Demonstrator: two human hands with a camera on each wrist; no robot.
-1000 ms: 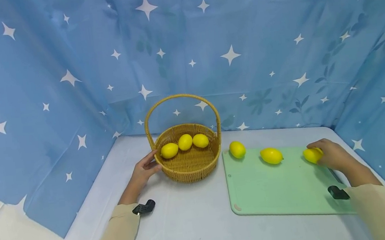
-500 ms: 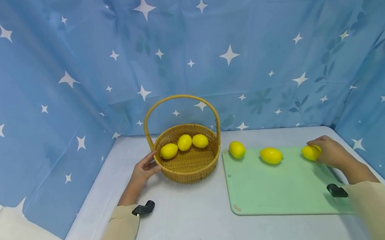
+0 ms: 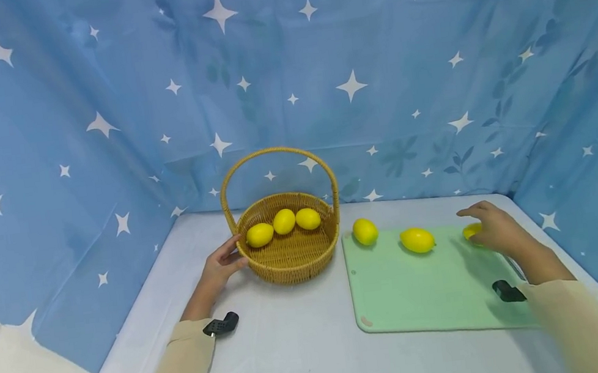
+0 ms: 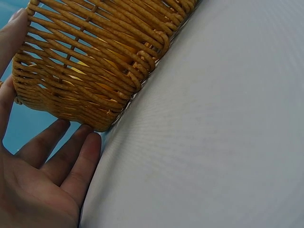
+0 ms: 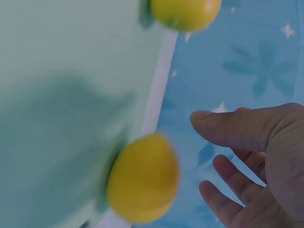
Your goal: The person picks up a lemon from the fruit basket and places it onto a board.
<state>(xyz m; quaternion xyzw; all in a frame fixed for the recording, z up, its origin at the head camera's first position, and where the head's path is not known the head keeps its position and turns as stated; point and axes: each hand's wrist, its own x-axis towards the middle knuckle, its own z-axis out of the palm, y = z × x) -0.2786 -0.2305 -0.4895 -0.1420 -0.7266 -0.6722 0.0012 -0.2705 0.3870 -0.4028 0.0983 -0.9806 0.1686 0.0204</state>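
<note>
My left hand (image 3: 221, 268) rests against the left side of a wicker basket (image 3: 294, 271) with a tall handle. In the left wrist view its fingers (image 4: 86, 159) lie fairly straight against the weave, and the thumb touches near the rim. Three yellow lemons (image 3: 284, 221) lie inside the basket along its back. My right hand (image 3: 498, 231) is raised beside a lemon (image 3: 471, 231) at the right of a green cutting board (image 3: 428, 295). The right wrist view has a gap between that lemon (image 5: 143, 179) and the spread thumb and fingers; nothing is held.
Two more lemons sit toward the board's back edge, one at the left corner (image 3: 365, 232) and one near the middle (image 3: 418, 240). A white cloth covers the table (image 3: 295, 347). Blue star-patterned curtains (image 3: 286, 77) stand behind and at both sides.
My right hand has let go of the right-hand lemon and lifted up and slightly left, its fingers spreading. The lemon stays on the board. My left hand keeps its place on the basket.
</note>
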